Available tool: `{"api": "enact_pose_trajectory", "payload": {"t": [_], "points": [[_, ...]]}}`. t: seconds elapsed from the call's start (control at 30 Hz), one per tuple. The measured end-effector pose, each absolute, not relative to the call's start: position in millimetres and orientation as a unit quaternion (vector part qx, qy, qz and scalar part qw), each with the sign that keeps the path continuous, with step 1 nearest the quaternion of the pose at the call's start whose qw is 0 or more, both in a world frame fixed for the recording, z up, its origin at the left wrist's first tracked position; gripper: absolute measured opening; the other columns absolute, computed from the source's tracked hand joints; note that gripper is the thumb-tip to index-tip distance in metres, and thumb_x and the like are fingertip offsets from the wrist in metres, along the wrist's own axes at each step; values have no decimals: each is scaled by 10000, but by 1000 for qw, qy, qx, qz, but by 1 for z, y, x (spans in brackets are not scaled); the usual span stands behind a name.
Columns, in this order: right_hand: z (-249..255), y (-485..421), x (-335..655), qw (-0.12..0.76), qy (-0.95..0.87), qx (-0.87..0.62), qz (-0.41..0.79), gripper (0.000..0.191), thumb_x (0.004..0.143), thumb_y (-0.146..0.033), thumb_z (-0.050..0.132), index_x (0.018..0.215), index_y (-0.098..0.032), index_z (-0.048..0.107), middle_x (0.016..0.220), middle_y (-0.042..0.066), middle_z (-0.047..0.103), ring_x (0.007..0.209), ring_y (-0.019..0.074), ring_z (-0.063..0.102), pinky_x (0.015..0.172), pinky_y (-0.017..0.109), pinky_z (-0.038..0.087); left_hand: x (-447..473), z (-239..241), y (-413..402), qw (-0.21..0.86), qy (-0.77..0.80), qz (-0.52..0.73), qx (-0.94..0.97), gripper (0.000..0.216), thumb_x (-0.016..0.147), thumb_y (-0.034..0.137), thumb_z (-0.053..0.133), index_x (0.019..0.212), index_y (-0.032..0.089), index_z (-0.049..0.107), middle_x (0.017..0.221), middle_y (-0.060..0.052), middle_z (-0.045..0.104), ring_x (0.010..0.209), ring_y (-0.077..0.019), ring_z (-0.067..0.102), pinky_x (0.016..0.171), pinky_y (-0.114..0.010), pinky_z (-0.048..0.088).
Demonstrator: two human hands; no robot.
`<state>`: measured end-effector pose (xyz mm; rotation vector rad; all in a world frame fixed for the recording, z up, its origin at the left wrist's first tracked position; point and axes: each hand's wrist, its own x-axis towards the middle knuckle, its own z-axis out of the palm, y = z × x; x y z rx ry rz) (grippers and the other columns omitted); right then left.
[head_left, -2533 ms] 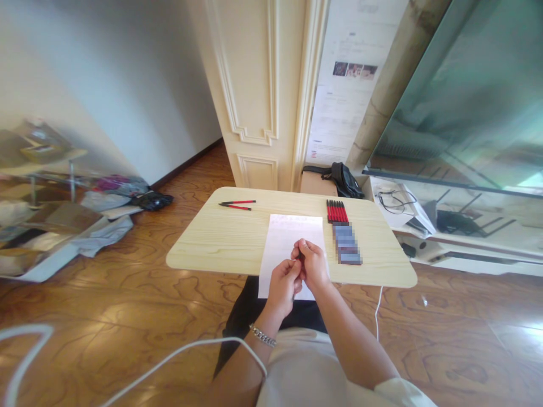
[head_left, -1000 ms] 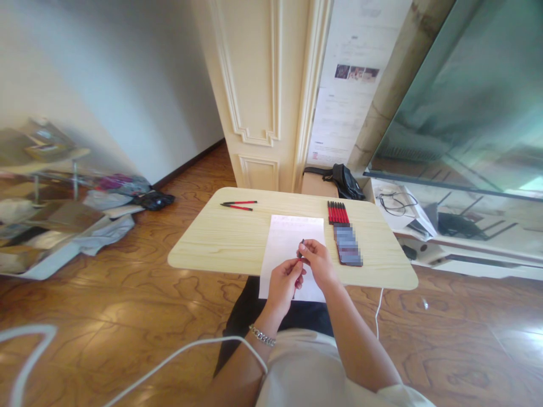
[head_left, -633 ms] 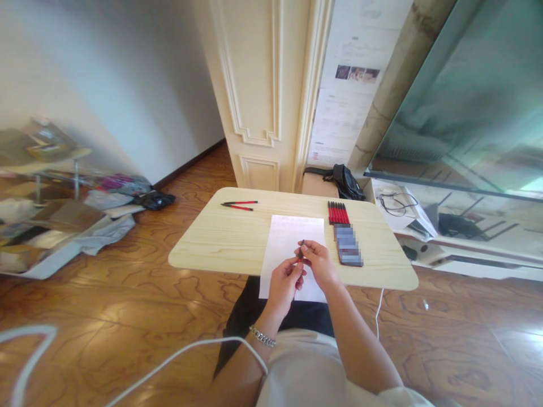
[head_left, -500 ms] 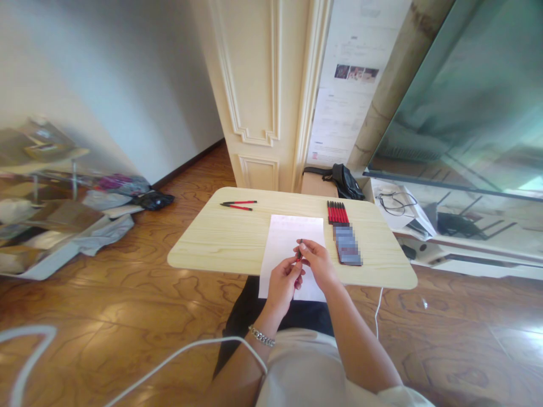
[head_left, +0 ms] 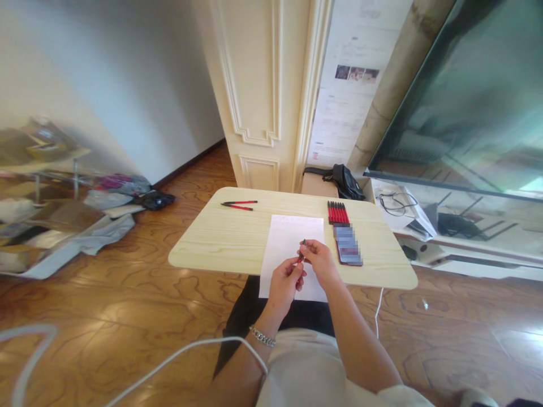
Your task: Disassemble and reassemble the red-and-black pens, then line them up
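Above a white sheet of paper (head_left: 282, 237), my two hands meet on one red and black pen (head_left: 301, 257). My left hand (head_left: 286, 281) is closed round its lower part, so much of the barrel is hidden. The fingers of my right hand (head_left: 319, 259) pinch the dark upper end. Right of the paper lies a phone (head_left: 349, 249) with a blurred screen. Behind the phone, several red and black pens (head_left: 338, 213) lie side by side in a row. Two more red and black pens (head_left: 238, 204) rest at the table's back left, their tips nearly meeting.
The light wooden table (head_left: 203, 243) has rounded corners. A white cable (head_left: 190, 343) crosses my left arm. A black bag (head_left: 345, 181) sits behind the table, and a large dark screen (head_left: 470, 113) stands at the right. Boxes and plastic bags (head_left: 63, 220) clutter the left.
My right hand has shifted very slightly right along with the pen's upper end. Both hands still hold the pen, and the things on the table stay in place.
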<state>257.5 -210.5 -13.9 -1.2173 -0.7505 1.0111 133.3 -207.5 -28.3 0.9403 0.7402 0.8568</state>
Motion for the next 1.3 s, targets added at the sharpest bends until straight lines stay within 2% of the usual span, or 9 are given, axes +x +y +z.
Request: {"api": "enact_pose_trajectory", "payload": {"t": [0.13, 0.27, 0.43, 0.73, 0.87, 0.97, 1.17, 1.3], "points": [[-10, -209, 263, 630, -324, -539, 456, 332, 748, -421, 641, 995, -199, 655, 880, 60, 701, 753, 154, 619, 669, 282, 439, 132, -29, -208, 741, 335, 385, 437, 431, 750, 444, 677, 1048, 135, 636, 648, -5, 579, 465, -65, 462, 401, -189, 314], [-4, -207, 266, 620, -336, -550, 446, 343, 738, -438, 642, 981, -198, 662, 852, 58, 705, 723, 151, 617, 649, 275, 425, 132, -27, -209, 748, 327, 377, 437, 467, 755, 453, 667, 1109, 153, 615, 623, 15, 551, 447, -62, 439, 377, -182, 274], [6, -196, 274, 637, -317, -556, 429, 354, 725, -445, 661, 974, -194, 650, 858, 60, 700, 747, 152, 616, 617, 246, 411, 129, -26, -210, 751, 322, 366, 445, 437, 757, 461, 662, 1082, 173, 615, 607, 30, 529, 422, -51, 405, 363, -171, 216], [27, -172, 298, 685, -284, -547, 390, 364, 654, -447, 715, 911, -198, 648, 799, 23, 686, 660, 114, 595, 574, 216, 414, 121, -29, -207, 755, 325, 365, 437, 414, 779, 441, 649, 1083, 165, 597, 608, 33, 516, 421, -49, 393, 365, -166, 205], [9, -188, 285, 626, -336, -565, 420, 333, 676, -463, 699, 829, -172, 651, 796, 39, 682, 621, 106, 573, 543, 212, 394, 118, -28, -204, 755, 333, 379, 419, 424, 771, 438, 661, 1086, 164, 593, 613, 32, 515, 430, -50, 397, 367, -159, 197], [-11, -195, 278, 579, -371, -589, 425, 340, 723, -467, 652, 885, -168, 655, 805, 44, 682, 621, 116, 579, 552, 224, 415, 117, -29, -203, 754, 336, 383, 414, 428, 772, 442, 659, 1092, 165, 592, 628, 28, 519, 439, -51, 408, 367, -156, 200], [-27, -164, 288, 410, -446, -749, 267, 313, 761, -397, 622, 987, -181, 644, 702, 16, 675, 601, 137, 593, 585, 249, 418, 117, -33, -202, 744, 342, 398, 415, 416, 785, 431, 648, 1099, 163, 588, 630, 28, 516, 432, -47, 402, 363, -157, 211], [-21, -134, 279, 307, -489, -800, 164, 229, 772, -362, 623, 930, -196, 628, 755, 31, 691, 736, 167, 620, 659, 258, 408, 114, -33, -200, 741, 344, 405, 410, 413, 788, 426, 647, 1097, 159, 590, 637, 27, 517, 433, -45, 405, 363, -159, 219]]}}
